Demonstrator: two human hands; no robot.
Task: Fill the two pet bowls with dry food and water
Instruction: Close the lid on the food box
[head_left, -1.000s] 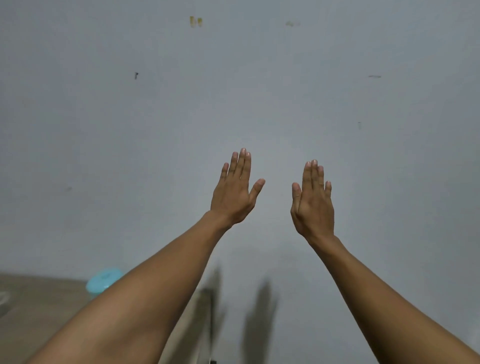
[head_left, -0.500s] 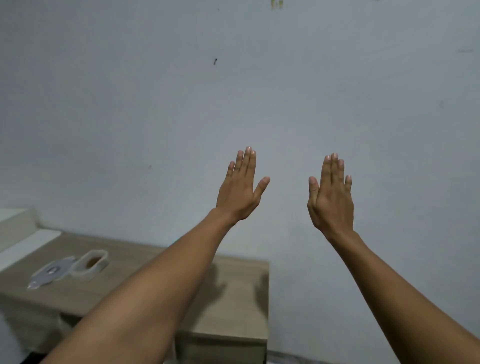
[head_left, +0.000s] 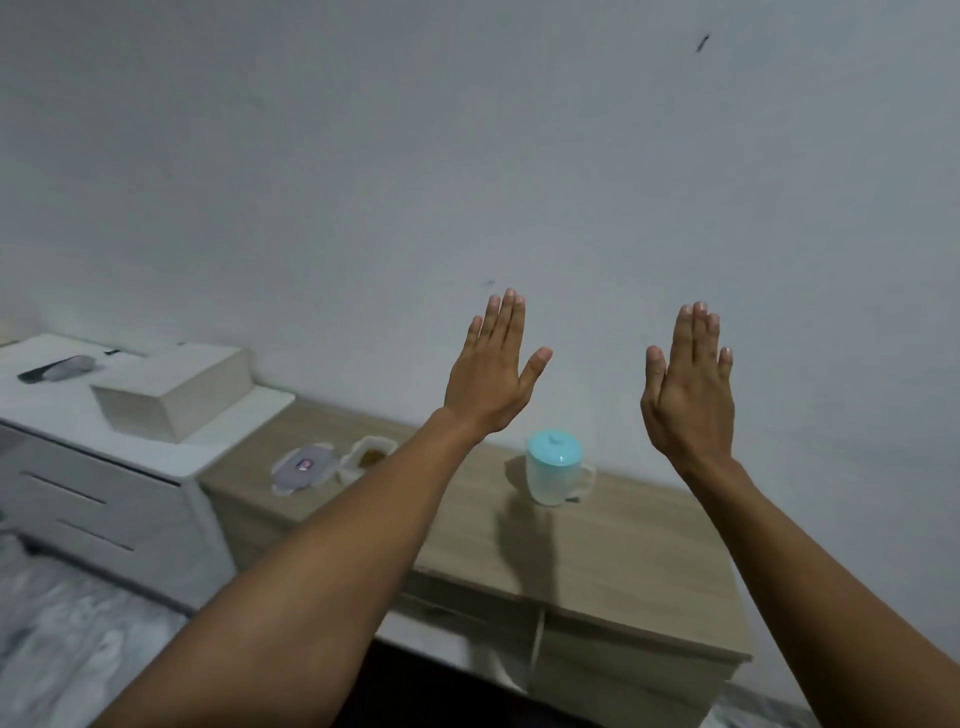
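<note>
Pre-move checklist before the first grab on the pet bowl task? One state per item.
1. Left hand free: ok, fingers straight, holds nothing.
2. Right hand free: ok, raised, flat and empty.
3. Jug upright on the wooden cabinet: ok, teal lid on.
4. Water in the jug: cannot tell, the wall is cloudy.
5. Small container open: ok, brownish contents show, and the grey lid lies beside it. Whether the contents are dry food: cannot tell.
6. Pet bowls in view: not ok, none in frame.
</note>
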